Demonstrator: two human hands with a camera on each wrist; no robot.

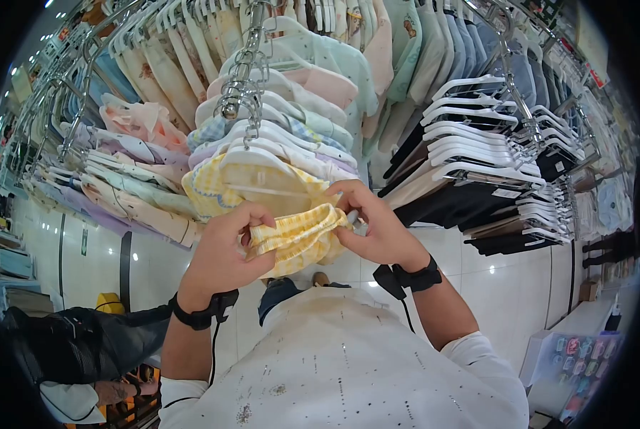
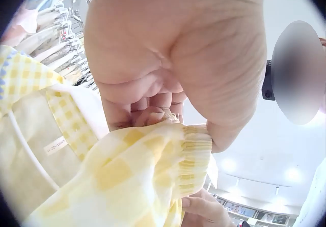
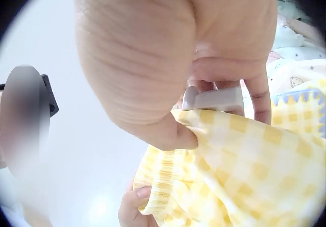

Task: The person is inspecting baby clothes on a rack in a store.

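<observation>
the person stands close at a crowded clothes rack, both hands up on a yellow checked garment that hangs on a white hanger at the front of the row, below a chrome chain of hooks. the left hand is clenched round the garment's gathered, elastic edge, fingers curled over the bunched cloth. the right hand pinches the same cloth from the other side, thumb against the check, and its fingers also hold a small grey plastic piece just above the fabric; what it is i can't tell.

inside the garment's neck is a narrow white label with small print, too blurred to read. pastel children's tops fan out to the left, and dark garments on white hangers hang to the right.
</observation>
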